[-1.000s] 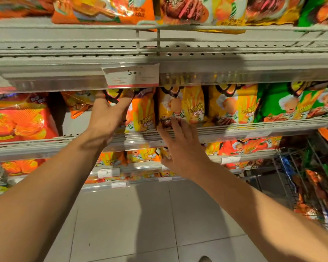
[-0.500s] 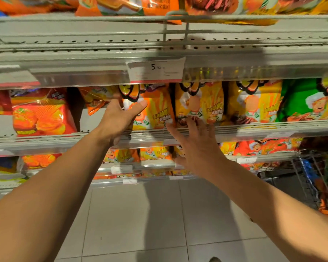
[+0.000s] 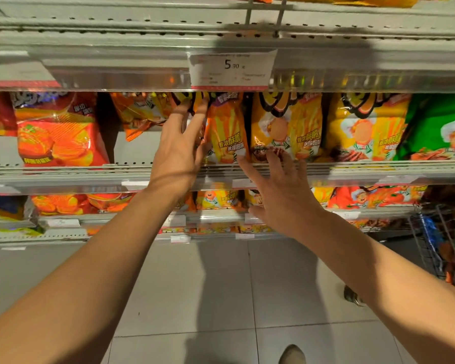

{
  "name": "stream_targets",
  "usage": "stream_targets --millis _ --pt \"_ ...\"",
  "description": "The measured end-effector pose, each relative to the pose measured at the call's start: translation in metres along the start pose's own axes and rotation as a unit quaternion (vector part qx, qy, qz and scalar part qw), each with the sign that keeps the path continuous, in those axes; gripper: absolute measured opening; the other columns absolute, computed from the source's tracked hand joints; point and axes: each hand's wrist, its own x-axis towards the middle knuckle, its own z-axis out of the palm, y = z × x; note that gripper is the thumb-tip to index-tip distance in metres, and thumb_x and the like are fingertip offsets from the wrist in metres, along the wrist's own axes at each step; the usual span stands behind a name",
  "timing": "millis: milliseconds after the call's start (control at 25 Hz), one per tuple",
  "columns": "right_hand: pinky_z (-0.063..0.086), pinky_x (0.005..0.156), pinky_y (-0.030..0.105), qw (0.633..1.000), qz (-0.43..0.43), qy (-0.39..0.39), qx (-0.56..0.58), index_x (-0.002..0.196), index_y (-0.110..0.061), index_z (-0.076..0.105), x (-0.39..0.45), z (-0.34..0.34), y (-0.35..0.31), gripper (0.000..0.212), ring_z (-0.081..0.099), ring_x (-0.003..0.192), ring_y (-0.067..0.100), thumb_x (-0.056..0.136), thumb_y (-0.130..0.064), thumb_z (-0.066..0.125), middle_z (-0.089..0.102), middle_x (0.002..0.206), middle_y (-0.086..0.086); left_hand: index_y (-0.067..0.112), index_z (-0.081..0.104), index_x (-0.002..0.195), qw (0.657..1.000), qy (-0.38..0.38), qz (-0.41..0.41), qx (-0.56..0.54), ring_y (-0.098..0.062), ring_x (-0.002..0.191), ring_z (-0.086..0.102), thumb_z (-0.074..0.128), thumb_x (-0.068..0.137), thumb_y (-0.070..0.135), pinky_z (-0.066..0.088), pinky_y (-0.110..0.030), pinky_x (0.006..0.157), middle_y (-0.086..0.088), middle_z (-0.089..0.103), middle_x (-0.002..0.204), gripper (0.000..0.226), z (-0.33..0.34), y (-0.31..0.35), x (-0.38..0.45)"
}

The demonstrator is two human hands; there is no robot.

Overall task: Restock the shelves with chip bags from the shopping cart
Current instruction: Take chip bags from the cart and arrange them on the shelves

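Two hands work at the middle shelf [image 3: 63,170]. Compared with half a second ago, the left hand [image 3: 179,151] has straightened: its fingers [image 3: 195,124] then curled over the top left of the orange chip bag [image 3: 227,132] and now lie extended against that bag's left edge, tips near the shelf above. The right hand [image 3: 281,195] has stayed low in front of the shelf rail, its fingers spread as before. The price tag [image 3: 231,70] sits further right in view than before.

Left hand: fingers straight and slightly splayed, pressing the left side of the orange chip bag; nothing is gripped. Right hand: fingers spread wide, index tip touching the lower right corner of the same bag, the others reaching the base of the yellow chip bag [image 3: 286,127] beside it.

The orange chip bag stands upright on the middle shelf, between a tilted bag [image 3: 139,116] on its left and the yellow chip bag. The shopping cart [image 3: 441,245] stands at the right edge.
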Motion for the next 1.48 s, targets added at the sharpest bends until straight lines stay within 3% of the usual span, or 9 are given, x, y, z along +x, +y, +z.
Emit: stream_targets --millis 240,440,640,800,920,1000,1120,1280,1480 --pt "0.015 0.118 0.071 1.0 0.001 0.005 0.006 0.155 -0.042 -0.015 -0.001 -0.002 -0.002 0.1 0.01 0.151 0.05 0.089 -0.067 0.055 0.007 0.165 0.022 0.019 0.036 0.156 0.995 0.003 0.047 0.093 -0.04 0.133 0.039 0.067 0.093 0.015 0.044 -0.05 0.097 -0.02 0.036 0.152 0.07 -0.003 0.021 -0.021" --pt "0.014 0.118 0.07 1.0 -0.003 0.018 0.018 0.157 -0.04 -0.012 -0.004 -0.001 -0.003 0.1 0.012 0.15 0.048 0.09 -0.062 0.058 0.012 0.163 0.021 0.009 0.027 0.158 0.996 -0.048 0.05 0.059 -0.04 0.138 0.038 0.059 0.097 0.026 0.039 -0.051 0.107 -0.02 0.031 0.157 0.071 0.004 0.026 -0.023" --pt "0.016 0.123 0.059 0.986 0.003 0.048 0.162 0.159 -0.039 -0.003 -0.032 -0.006 0.017 0.093 0.003 0.154 0.037 0.093 -0.056 0.059 0.006 0.167 0.011 0.014 0.035 0.156 0.996 -0.04 0.062 0.051 -0.046 0.152 0.014 0.06 0.096 0.033 0.021 -0.068 0.114 -0.023 0.024 0.162 0.068 0.013 0.057 -0.049" --pt "0.022 0.122 0.05 0.973 0.046 0.052 0.221 0.16 -0.037 0.001 -0.091 0.001 0.066 0.093 0.013 0.152 0.032 0.092 -0.049 0.063 0.015 0.164 0.009 0.01 0.045 0.151 0.99 -0.076 0.111 -0.03 -0.044 0.147 0.03 0.055 0.095 0.034 0.036 -0.061 0.112 -0.024 0.032 0.157 0.062 0.038 0.111 -0.056" --pt "0.021 0.123 0.045 0.97 0.074 0.052 0.224 0.161 -0.034 0.001 -0.148 0.005 0.117 0.091 0.013 0.154 0.027 0.094 -0.051 0.06 0.016 0.166 0.007 0.002 0.058 0.138 0.979 -0.115 0.165 -0.041 -0.047 0.135 0.048 0.054 0.094 0.032 0.045 -0.058 0.108 -0.031 0.047 0.146 0.054 0.066 0.162 -0.063" --pt "0.025 0.122 0.043 0.965 0.097 0.064 0.234 0.161 -0.032 0.007 -0.19 0.003 0.158 0.088 0.018 0.153 0.026 0.094 -0.049 0.061 0.02 0.165 0.004 0.002 0.06 0.135 0.973 -0.127 0.178 -0.075 -0.045 0.137 0.047 0.061 0.092 0.025 0.044 -0.053 0.109 -0.03 0.047 0.145 0.049 0.085 0.196 -0.063" --pt "0.034 0.115 0.04 0.946 0.144 0.121 0.263 0.159 -0.03 0.024 -0.253 -0.003 0.233 0.083 0.03 0.146 0.022 0.09 -0.042 0.07 0.035 0.156 0.001 0.002 0.054 0.141 0.967 -0.125 0.18 -0.128 -0.021 0.147 0.036 0.057 0.096 0.027 0.032 -0.028 0.117 -0.023 0.041 0.152 0.052 0.115 0.261 -0.051" --pt "0.037 0.11 0.038 0.925 0.214 0.168 0.265 0.156 -0.034 0.029 -0.319 -0.012 0.334 0.073 0.033 0.146 0.023 0.092 -0.046 0.064 0.034 0.154 -0.003 0.001 0.057 0.139 0.948 -0.121 0.265 -0.128 -0.041 0.139 0.042 0.053 0.096 0.034 0.031 -0.043 0.117 -0.026 0.045 0.149 0.054 0.167 0.395 -0.027" --pt "0.033 0.115 0.039 0.908 0.271 0.186 0.26 0.155 -0.032 0.033 -0.389 0.009 0.449 0.063 0.027 0.148 0.023 0.097 -0.048 0.052 0.034 0.154 -0.003 0.004 0.061 0.136 0.919 -0.158 0.314 -0.179 -0.033 0.135 0.044 0.055 0.091 0.038 0.026 -0.032 0.117 -0.022 0.051 0.143 0.056 0.247 0.58 -0.008"
